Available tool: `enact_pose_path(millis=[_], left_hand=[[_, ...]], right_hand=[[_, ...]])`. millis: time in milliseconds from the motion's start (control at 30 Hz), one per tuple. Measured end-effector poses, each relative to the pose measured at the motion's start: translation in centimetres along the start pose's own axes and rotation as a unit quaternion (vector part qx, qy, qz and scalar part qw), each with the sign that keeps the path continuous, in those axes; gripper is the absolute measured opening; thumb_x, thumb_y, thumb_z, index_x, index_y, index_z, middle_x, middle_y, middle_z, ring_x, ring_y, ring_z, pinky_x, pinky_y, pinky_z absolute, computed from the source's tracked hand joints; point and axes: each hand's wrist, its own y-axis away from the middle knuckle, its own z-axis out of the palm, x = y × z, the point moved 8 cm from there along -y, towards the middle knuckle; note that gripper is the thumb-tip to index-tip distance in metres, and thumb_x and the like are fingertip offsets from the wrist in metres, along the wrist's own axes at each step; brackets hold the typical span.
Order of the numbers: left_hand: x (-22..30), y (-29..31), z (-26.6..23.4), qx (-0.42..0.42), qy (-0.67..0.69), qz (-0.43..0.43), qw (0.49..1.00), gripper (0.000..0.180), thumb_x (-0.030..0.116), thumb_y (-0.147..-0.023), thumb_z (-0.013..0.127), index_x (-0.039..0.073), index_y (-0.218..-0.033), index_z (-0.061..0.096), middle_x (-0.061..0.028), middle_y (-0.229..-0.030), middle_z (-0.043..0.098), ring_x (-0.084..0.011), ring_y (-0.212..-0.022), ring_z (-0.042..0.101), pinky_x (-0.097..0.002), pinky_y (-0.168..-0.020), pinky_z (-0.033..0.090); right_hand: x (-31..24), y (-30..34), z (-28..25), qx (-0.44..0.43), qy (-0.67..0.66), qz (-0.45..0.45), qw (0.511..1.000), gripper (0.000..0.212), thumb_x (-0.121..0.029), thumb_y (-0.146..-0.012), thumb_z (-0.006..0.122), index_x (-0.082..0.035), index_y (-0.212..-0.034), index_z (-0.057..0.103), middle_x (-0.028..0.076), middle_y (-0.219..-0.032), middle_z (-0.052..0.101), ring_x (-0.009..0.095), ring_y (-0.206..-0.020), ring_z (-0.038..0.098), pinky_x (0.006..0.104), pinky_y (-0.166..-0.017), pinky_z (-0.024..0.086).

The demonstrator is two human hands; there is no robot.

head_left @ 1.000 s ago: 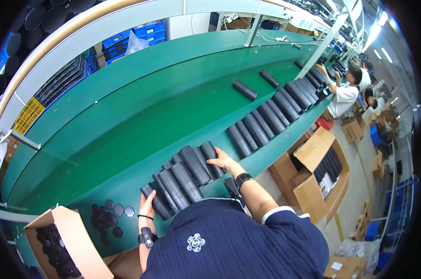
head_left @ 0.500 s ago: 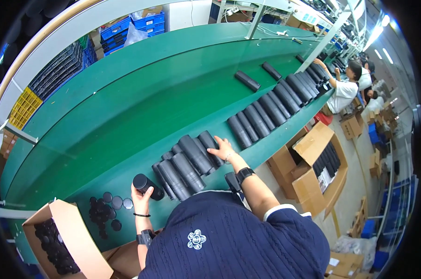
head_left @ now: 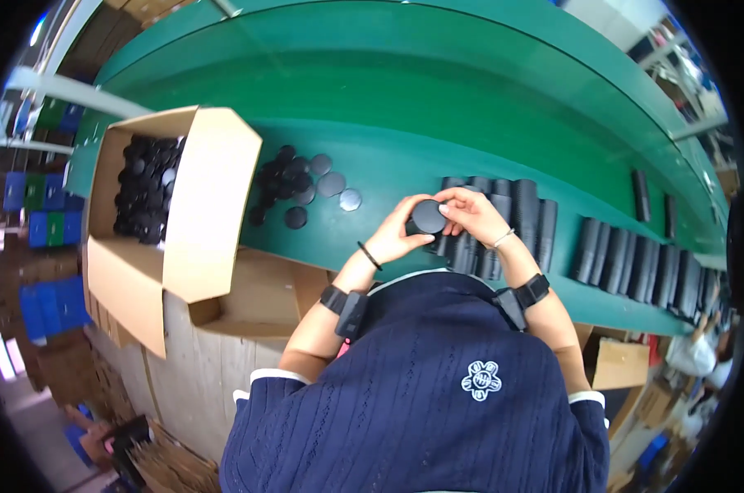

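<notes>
Just in front of my chest, my left hand (head_left: 394,237) is wrapped round a black tube (head_left: 429,217), whose flat round end faces up at me. From the other side my right hand (head_left: 480,218) pinches the rim of that end with thumb and fingers. Whether a separate cap sits on it I cannot tell; the tube's body is mostly hidden. Behind and beside my right hand lies a group of black tubes (head_left: 525,220) side by side on the green bench. To the left of my left hand are loose black discs (head_left: 298,177), one shinier than the others.
An open carton (head_left: 212,197) of black discs (head_left: 146,189) stands at the left, with another cardboard box (head_left: 265,287) below the bench edge. More black tubes (head_left: 635,263) lie in a row at the right. Two single tubes (head_left: 642,195) lie farther back.
My view has swung left toward the carton. My right hand has left the row of tubes and come to the round end of the tube in my left hand.
</notes>
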Motion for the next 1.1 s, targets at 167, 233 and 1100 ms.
enact_pose_path(millis=[167,233,1100], left_hand=[[-1.2,1.5,-0.3,0.011,0.053,-0.023,0.998,0.068,0.02,-0.076,0.075,0.005,-0.131,0.038,-0.0142,-0.127,0.045,-0.0262,-0.123,0.043,-0.0361,-0.103,0.034],[-1.6,1.7,-0.3,0.03,0.083,-0.026,0.996,0.063,0.023,-0.079,0.073,0.004,-0.128,0.039,-0.0148,-0.126,0.044,-0.0278,-0.121,0.042,-0.0377,-0.102,0.035],[1.8,-0.1,-0.8,0.013,-0.091,-0.03,0.995,0.06,0.034,-0.074,0.075,0.0,-0.115,0.048,-0.0222,-0.105,0.059,-0.0378,-0.1,0.058,-0.0408,-0.084,0.048]], right_hand=[[0.7,-1.1,1.6,-0.029,-0.108,0.021,0.993,0.021,-0.014,-0.089,0.064,-0.006,-0.108,0.06,0.0,-0.079,0.063,0.006,-0.062,0.059,0.0185,-0.056,0.05],[1.1,-1.2,2.0,-0.033,-0.123,0.03,0.991,0.022,-0.014,-0.089,0.064,-0.006,-0.108,0.059,0.0,-0.079,0.063,0.006,-0.062,0.059,0.0185,-0.057,0.05],[-1.5,-1.1,0.6,-0.059,0.053,-0.031,0.996,0.04,0.002,-0.081,0.066,0.004,-0.119,0.056,0.004,-0.102,0.061,0.009,-0.091,0.057,0.0243,-0.082,0.05]])
